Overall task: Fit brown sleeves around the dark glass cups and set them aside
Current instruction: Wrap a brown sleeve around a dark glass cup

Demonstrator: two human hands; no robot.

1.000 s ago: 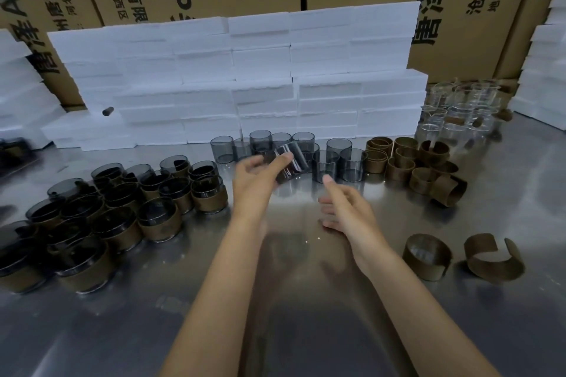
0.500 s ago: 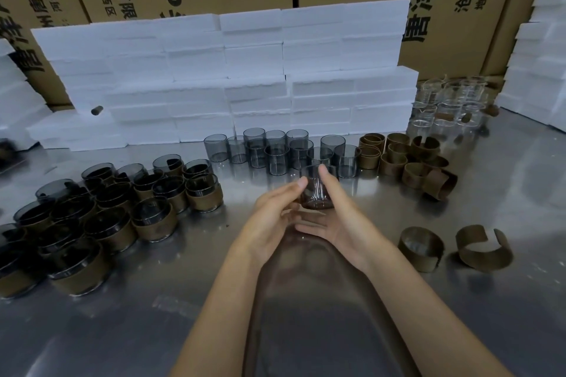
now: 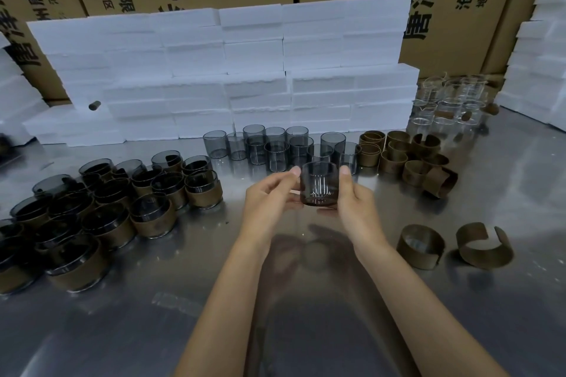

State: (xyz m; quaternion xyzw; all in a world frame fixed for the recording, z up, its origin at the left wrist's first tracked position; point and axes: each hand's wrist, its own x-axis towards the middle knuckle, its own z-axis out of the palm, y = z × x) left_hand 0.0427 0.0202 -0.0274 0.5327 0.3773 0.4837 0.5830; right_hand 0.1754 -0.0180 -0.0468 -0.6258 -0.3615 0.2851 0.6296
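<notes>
Head view: hands (image 3: 318, 205) round dark glass cup (image 3: 319, 183), mid-table.

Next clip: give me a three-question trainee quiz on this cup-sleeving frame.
1. True or false: the dark glass cup held by the left hand and right hand already wears a sleeve.
2. Where are the finished sleeved cups? A) person's left B) person's right
3. Fill in: the split-open brown sleeve lies on the ___ steel table.

Key: 1 false; 2 A; 3 shiny.
</notes>
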